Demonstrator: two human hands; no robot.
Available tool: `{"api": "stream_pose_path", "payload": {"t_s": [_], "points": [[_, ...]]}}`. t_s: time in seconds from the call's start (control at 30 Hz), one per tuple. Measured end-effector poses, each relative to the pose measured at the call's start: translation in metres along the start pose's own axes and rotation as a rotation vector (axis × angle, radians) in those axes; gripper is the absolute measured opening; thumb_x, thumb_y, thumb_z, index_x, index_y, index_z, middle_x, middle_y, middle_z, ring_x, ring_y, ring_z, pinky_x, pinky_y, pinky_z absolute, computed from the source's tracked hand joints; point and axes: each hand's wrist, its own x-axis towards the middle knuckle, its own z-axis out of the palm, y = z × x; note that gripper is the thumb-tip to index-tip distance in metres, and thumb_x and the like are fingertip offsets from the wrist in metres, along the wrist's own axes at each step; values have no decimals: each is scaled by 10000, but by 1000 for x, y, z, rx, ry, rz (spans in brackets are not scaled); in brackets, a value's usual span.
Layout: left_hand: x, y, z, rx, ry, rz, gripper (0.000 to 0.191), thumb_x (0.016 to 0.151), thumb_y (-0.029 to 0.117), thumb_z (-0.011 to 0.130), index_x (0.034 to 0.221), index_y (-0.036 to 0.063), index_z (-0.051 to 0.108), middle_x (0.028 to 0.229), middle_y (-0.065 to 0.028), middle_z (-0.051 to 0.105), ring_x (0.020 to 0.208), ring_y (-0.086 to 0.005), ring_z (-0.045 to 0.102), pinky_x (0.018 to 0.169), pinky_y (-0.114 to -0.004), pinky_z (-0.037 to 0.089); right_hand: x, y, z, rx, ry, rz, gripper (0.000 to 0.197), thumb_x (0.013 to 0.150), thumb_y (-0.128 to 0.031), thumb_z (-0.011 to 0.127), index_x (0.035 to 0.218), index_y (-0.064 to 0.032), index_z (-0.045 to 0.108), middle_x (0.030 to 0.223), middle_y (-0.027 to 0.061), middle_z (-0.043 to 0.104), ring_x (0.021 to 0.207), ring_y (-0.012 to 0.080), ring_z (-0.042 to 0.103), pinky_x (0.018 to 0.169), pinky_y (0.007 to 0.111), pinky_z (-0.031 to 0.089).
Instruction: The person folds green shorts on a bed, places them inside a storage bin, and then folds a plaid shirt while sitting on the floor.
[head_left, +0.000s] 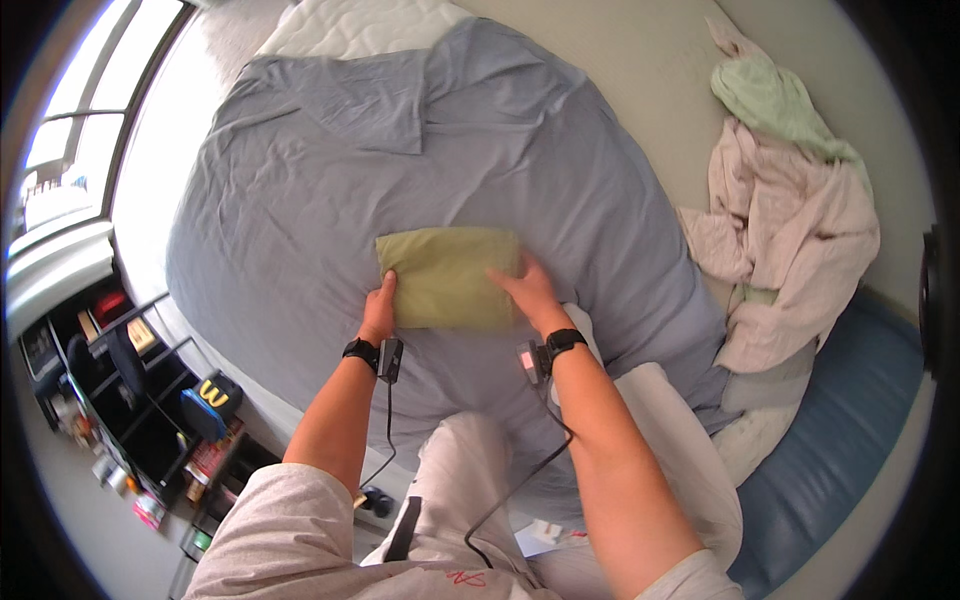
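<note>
A folded yellow-green cloth (450, 281) lies flat as a rectangle on the rumpled blue-grey bed sheet (300, 225). My left hand (381, 304) is at its left edge, with the thumb on top and the fingers hidden beside or under the cloth. At the right edge is my right hand (534, 291), its thumb stretched over the cloth and apart from the fingers; whether it grips the fabric is unclear. Both wrists wear a black strap with a small cabled device.
Crumpled pink and green bedding (787, 195) hangs at the right over a blue padded surface (840, 397). A bare white quilted mattress part (360, 30) shows at the far end. Black shelving (142, 427) stands at the lower left. A cable hangs from each wrist device.
</note>
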Motion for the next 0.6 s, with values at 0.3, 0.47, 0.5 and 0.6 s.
{"api": "stream_pose_path", "payload": {"t_s": [0.3, 0.47, 0.5, 0.6], "points": [[7, -12, -1, 214, 191, 211, 650, 1020, 541, 547, 853, -71, 685, 795, -39, 657, 719, -126, 558, 669, -304, 464, -4, -24, 11, -95, 34, 78, 481, 824, -300, 807, 1177, 4, 686, 1077, 142, 740, 977, 228, 701, 873, 350, 528], [-8, -14, 4, 106, 132, 200, 624, 1021, 515, 553, 856, -72, 687, 815, -39, 666, 717, -120, 564, 679, -302, 477, -11, -20, 14, -111, 104, -5, 415, 838, -283, 791, 1126, 5, 708, 1046, 158, 752, 970, 257, 711, 862, 374, 526], [-3, -13, 4, 45, 129, 191, 618, 1025, 496, 548, 864, -84, 691, 835, -53, 680, 739, -124, 577, 698, -307, 488, -5, -19, 12, -115, 106, -21, 415, 838, -283, 791, 1126, 5, 708, 1046, 158, 752, 970, 257, 711, 862, 374, 526], [-14, -13, 7, 135, 180, 166, 637, 1022, 510, 548, 936, -104, 697, 893, -75, 699, 784, -133, 606, 737, -304, 505, -3, -5, 15, -38, 80, -24, 419, 845, -288, 785, 1130, 9, 704, 1046, 159, 752, 967, 268, 713, 858, 377, 526]]}}
